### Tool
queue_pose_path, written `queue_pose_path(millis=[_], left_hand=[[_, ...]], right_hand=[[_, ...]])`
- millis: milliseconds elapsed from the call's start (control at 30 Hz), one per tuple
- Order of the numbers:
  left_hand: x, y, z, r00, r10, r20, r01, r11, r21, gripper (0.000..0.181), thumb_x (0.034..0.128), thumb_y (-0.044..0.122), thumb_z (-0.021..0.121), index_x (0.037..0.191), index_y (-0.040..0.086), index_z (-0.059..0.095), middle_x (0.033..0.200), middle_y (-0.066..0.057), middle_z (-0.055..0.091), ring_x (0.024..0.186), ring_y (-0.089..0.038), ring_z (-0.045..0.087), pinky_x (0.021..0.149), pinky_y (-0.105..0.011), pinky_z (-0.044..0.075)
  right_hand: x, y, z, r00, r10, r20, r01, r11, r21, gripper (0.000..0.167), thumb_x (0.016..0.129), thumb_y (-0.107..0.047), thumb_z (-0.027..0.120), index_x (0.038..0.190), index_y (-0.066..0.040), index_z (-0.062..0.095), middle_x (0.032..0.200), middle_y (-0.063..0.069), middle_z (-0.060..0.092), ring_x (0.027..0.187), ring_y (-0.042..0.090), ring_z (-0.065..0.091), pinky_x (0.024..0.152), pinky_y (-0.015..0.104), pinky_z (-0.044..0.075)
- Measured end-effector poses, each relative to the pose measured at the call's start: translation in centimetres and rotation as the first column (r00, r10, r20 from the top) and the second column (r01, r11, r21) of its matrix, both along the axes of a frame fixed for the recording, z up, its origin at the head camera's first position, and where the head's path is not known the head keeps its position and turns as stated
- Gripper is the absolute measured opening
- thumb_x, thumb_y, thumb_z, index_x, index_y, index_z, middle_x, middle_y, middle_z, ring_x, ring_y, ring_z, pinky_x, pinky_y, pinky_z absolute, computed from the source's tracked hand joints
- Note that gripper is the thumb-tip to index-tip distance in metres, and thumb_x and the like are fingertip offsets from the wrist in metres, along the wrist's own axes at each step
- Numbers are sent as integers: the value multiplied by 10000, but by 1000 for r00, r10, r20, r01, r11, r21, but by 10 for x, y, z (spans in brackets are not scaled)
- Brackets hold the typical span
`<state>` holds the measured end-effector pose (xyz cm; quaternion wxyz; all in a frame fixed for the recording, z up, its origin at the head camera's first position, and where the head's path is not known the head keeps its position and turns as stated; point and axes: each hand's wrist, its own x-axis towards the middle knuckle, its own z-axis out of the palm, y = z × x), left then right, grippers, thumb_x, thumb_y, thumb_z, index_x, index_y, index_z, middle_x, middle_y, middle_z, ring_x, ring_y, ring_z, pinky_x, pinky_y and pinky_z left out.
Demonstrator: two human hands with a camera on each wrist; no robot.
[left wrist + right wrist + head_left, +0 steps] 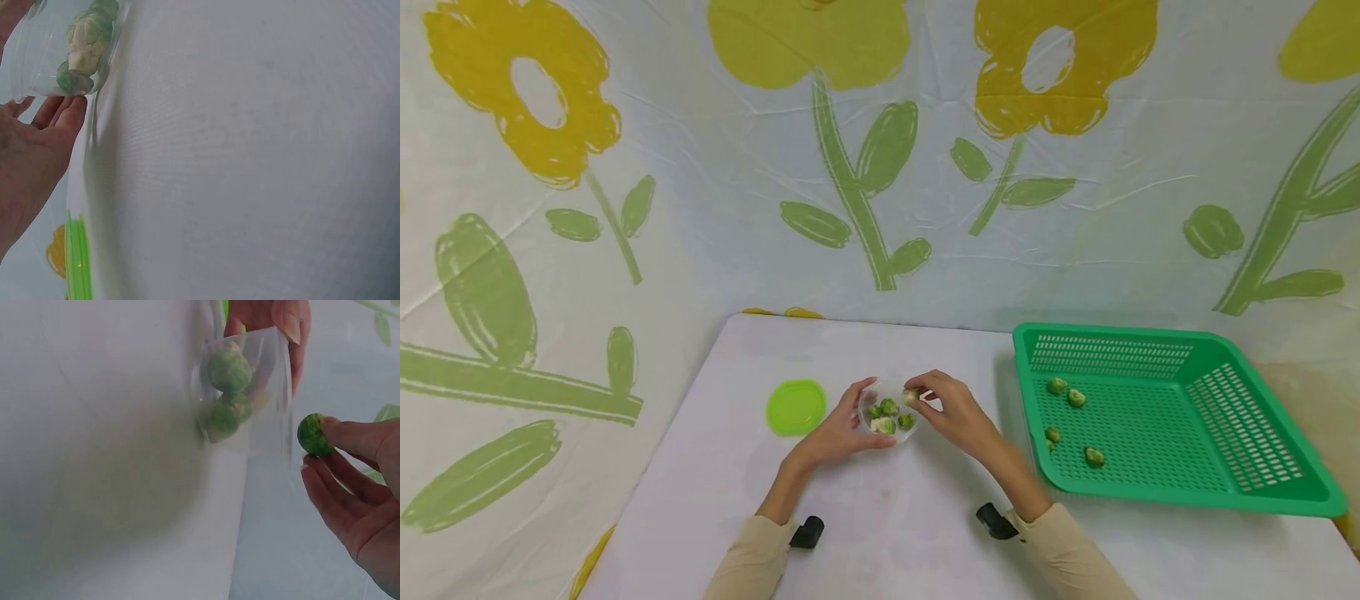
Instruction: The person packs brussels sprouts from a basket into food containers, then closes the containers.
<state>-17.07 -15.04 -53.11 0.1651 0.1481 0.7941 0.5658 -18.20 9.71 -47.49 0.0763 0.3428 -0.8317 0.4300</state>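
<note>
A round clear plastic container (269,434) stands on the table with several Brussels sprouts (889,407) inside. My left hand (837,435) grips its side, the thumb at the near edge and the fingers round the far side. Between thumb and fingertips, my right hand (958,419) pinches a single green Brussels sprout (314,434). In the head view that sprout is at the container's right rim; the right wrist view shows it just outside the opening, apart from the wall. Left of the container lies a bright green round lid (796,407).
A large green plastic basket (1165,433) with slotted walls stands at the right of the table. Several loose sprouts (1077,398) lie in its left part. Behind the white table (880,533) hangs a flower-patterned cloth (737,208).
</note>
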Motion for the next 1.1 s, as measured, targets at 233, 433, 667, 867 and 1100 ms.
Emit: queue_pose_path(millis=[233, 433, 667, 867, 1100], left_hand=[[-1, 1, -1, 1000, -9, -9, 8, 1000, -14, 1064, 841, 390, 868, 1638, 207, 187, 1662, -99, 221, 1530, -240, 251, 1210, -542, 297], [-2, 1, 0, 1000, -13, -13, 13, 1000, -17, 1074, 833, 404, 873, 1639, 222, 187, 1659, -94, 227, 1523, -220, 259, 1209, -541, 301], [-2, 0, -1, 1000, -7, -7, 7, 1000, 9, 1079, 833, 377, 878, 1639, 200, 181, 1659, -104, 226, 1528, -244, 248, 1212, -550, 288], [-1, -1, -2, 1000, -4, -6, 4, 1000, 16, 1083, 832, 374, 880, 1639, 196, 180, 1666, -104, 208, 1530, -252, 239, 1210, -553, 290], [0, -1, -2, 1000, 5, 5, -5, 1000, 18, 1081, 825, 371, 887, 1637, 224, 189, 1654, -76, 234, 1515, -208, 262, 1216, -504, 301]], right_hand=[[0, -6, -5, 1000, 26, -3, -26, 1000, 15, 259, 887, 74, 756, 1138, 49, 693, 1089, 153, 698, 989, 290, 680, 844, 455, 604], [-2, -9, -9, 1000, 26, -9, -26, 998, 50, 246, 886, 70, 759, 1123, 45, 696, 1080, 145, 702, 978, 286, 676, 845, 441, 598], [-4, -17, -15, 994, 23, -109, -6, 988, 157, 223, 863, 52, 789, 1072, 23, 717, 1037, 114, 716, 950, 271, 662, 823, 396, 587], [-2, -21, -16, 986, 10, -163, 21, 982, 189, 225, 829, 86, 804, 1028, 18, 724, 998, 102, 711, 935, 257, 629, 818, 369, 574], [-3, -27, -13, 982, 21, -187, 32, 961, 274, 201, 824, 155, 758, 970, 19, 730, 935, 115, 712, 853, 242, 601, 745, 348, 551]])
